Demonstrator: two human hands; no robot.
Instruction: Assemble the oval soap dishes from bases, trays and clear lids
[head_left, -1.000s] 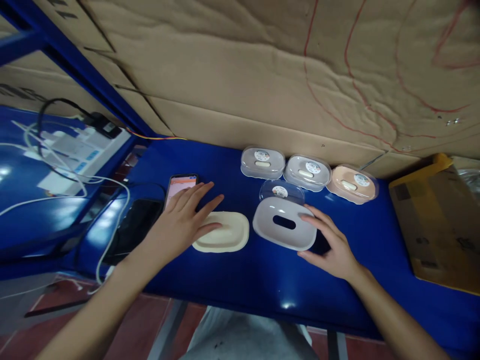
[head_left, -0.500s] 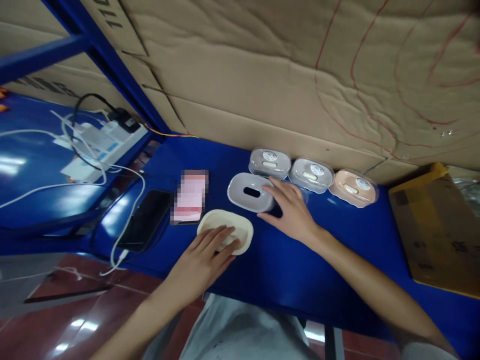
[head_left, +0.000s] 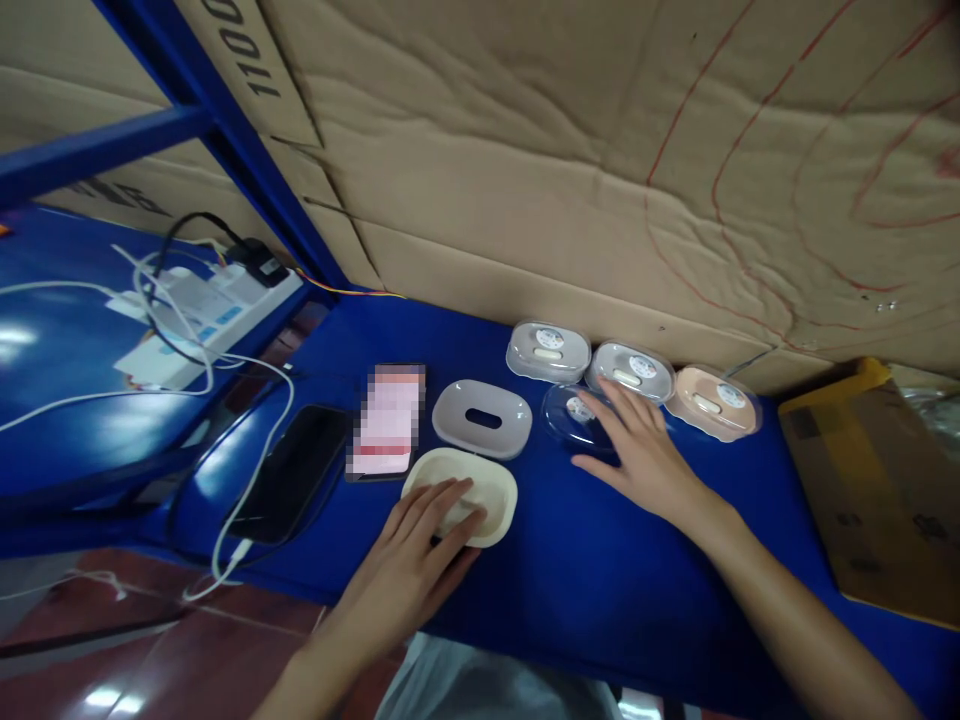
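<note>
My left hand (head_left: 420,545) lies over the near rim of a cream soap dish (head_left: 496,487). Its fingers are bent together into the dish, with the thumb closing in beside them, so they grip it; the fingertips' contact is partly hidden. Just behind sits a grey oval soap dish piece (head_left: 450,418) with a dark slot in its middle, touched by neither hand. My right hand (head_left: 649,450) is open, fingers spread, above the right side of a clear lid (head_left: 562,415) with a round sticker. Part of that lid is hidden under the fingers.
Along the cardboard wall (head_left: 480,240) stand a grey lidded soap box (head_left: 536,365), another grey one (head_left: 611,378) and a peach one (head_left: 694,412). A lit phone (head_left: 386,420), a dark phone (head_left: 289,470) and a power strip (head_left: 217,330) lie left. A cardboard box (head_left: 862,490) stands right.
My right hand has let go of the grey dish piece and moved right, over the clear lid. The grey piece now sits farther left. My left hand stays at the cream dish.
</note>
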